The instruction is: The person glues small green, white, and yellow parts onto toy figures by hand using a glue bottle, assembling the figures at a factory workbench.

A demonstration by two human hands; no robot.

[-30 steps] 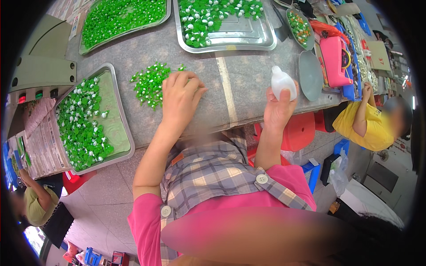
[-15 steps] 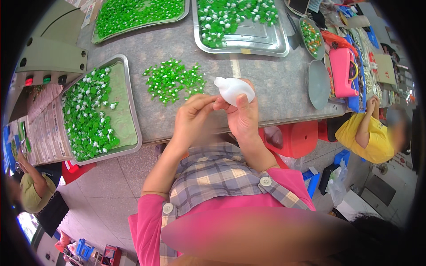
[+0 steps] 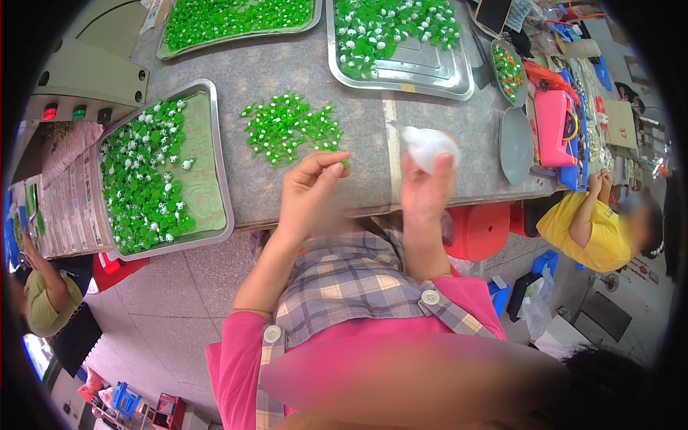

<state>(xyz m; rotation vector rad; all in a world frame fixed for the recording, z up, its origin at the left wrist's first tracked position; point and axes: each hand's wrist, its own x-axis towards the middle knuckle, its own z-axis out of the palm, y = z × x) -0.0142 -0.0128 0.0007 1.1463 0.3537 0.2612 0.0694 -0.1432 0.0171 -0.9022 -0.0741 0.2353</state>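
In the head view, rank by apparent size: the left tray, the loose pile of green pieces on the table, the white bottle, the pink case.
1. Left tray
2. Loose pile of green pieces
3. Pink case and white bottle: these look alike, and the bottle is held up nearer the camera, so I won't rank them.

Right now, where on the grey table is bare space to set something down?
Free: the grey table between the loose pile of green pieces and the round metal dish, beyond the right hand. Crowded: the left tray and the far tray.
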